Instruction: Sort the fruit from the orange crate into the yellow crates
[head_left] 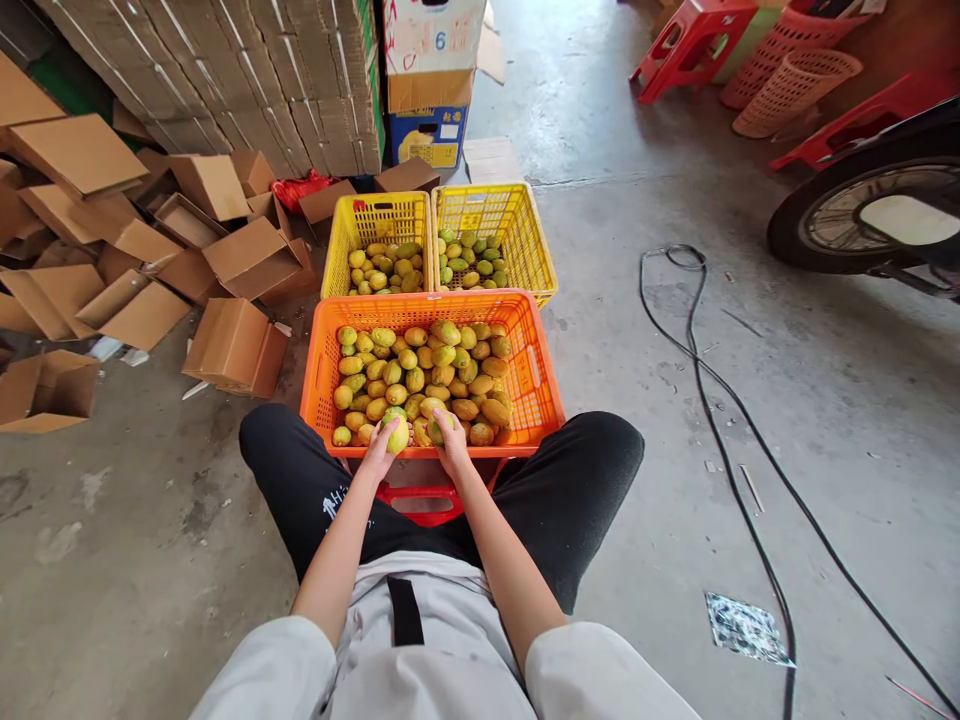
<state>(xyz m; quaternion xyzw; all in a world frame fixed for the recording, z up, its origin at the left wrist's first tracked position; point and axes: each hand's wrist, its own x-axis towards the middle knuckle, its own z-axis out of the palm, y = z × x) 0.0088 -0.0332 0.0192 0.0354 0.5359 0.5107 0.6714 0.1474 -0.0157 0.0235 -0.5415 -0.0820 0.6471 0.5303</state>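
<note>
An orange plastic crate stands between my knees, holding a heap of oval yellow-green fruits whose exact kind I cannot make out. Over its near edge, my left hand is closed around a pale yellow-green fruit. Just beside it, my right hand grips another greenish fruit, partly hidden by the fingers. Behind the orange crate sit two yellow crates. The left yellow crate contains mostly yellow fruits, and the right yellow crate has greener ones.
Folded-open cardboard boxes lie piled at the left, before a tall stack of flattened cardboard. A black cable loops over the concrete floor at the right. Farther back are a motorbike wheel, a red stool and pink baskets.
</note>
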